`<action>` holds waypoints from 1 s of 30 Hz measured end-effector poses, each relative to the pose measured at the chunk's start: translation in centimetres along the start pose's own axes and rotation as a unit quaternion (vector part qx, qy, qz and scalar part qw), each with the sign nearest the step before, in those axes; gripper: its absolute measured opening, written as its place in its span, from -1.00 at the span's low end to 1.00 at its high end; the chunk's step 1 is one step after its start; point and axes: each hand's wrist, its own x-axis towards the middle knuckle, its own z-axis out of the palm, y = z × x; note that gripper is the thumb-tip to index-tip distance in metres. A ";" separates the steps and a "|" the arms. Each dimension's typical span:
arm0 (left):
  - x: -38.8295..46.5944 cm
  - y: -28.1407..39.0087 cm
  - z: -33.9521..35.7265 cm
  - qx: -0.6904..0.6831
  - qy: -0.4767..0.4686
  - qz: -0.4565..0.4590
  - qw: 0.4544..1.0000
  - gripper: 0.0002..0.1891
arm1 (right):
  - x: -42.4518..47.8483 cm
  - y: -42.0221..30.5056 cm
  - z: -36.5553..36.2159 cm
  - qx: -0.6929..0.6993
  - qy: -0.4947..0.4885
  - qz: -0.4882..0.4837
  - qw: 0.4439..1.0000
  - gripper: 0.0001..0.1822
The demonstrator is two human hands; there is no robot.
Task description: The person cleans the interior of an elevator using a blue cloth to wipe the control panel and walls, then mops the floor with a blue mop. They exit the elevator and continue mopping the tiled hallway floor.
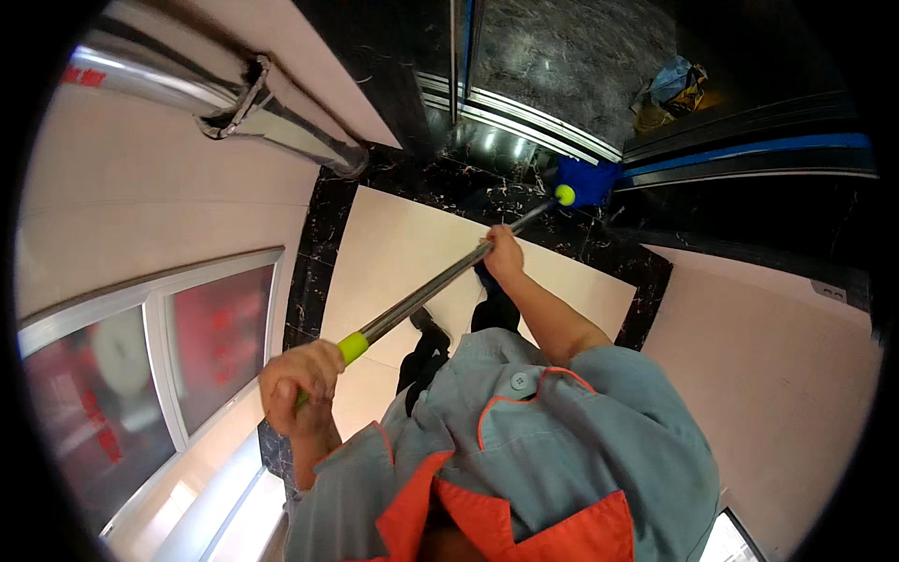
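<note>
I hold a mop by its metal pole (pixel 428 291) with both hands. My left hand (pixel 303 388) is wrapped around the lime-green grip (pixel 352 345) at the near end. Farther along, my right hand (pixel 503 254) grips the bare metal, close to the far end. The pole slants away to a lime-green joint (pixel 565 194) on a blue mop head (pixel 588 180). That head lies flat on the black marbled floor border (pixel 449 175), against the metal door sill tracks (pixel 541 126).
Beyond the sill is a dark grey floor (pixel 562 49), with a crumpled bag (pixel 678 88) by its right wall. A silvery pipe (pixel 154 77) runs along the left wall, above a glass-fronted cabinet (pixel 158 358) bearing red writing. Cream tiles (pixel 393 246) lie underfoot. A wall socket (pixel 830 291) is at right.
</note>
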 end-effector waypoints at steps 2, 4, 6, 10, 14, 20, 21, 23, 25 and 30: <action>-1.2 2.1 -1.6 0.042 0.000 0.028 0.999 -0.59 | 0.4 -3.2 2.7 0.026 -0.015 -0.011 0.999 -0.86; -3.1 4.3 -3.3 0.080 -0.005 0.039 0.996 -0.57 | 0.6 -5.1 6.5 0.072 0.003 -0.090 0.993 -0.84; -5.5 6.0 -4.6 0.131 0.021 0.058 0.989 -0.58 | -0.3 -8.5 9.1 0.085 -0.052 -0.107 0.989 -0.80; -10.0 10.1 -7.1 0.189 0.073 0.083 0.976 -0.57 | -4.8 -15.2 10.1 0.086 -0.178 -0.141 0.970 -0.74; -13.0 14.5 -8.5 0.194 0.101 0.125 0.968 -0.59 | -10.2 -16.7 13.4 0.041 -0.243 -0.230 0.941 -0.71; -16.1 15.9 -8.9 0.108 0.153 0.108 0.976 -0.66 | -15.8 -14.0 9.2 0.014 -0.272 -0.218 0.937 -0.78; -16.7 15.1 -8.4 0.094 0.174 0.108 0.974 -0.66 | -16.3 -12.5 8.3 -0.006 -0.265 -0.201 0.943 -0.79; -16.5 11.8 -6.9 0.084 0.160 0.078 0.980 -0.68 | -16.3 -8.2 6.3 -0.047 -0.239 -0.154 0.958 -0.81; -17.0 9.1 -4.7 0.060 0.140 0.051 0.987 -0.67 | -16.6 -3.3 4.4 -0.036 -0.201 -0.130 0.970 -0.83; -16.3 1.3 2.8 0.008 0.010 -0.041 0.999 -0.61 | -18.7 9.8 -1.1 -0.062 -0.130 0.022 0.989 -0.75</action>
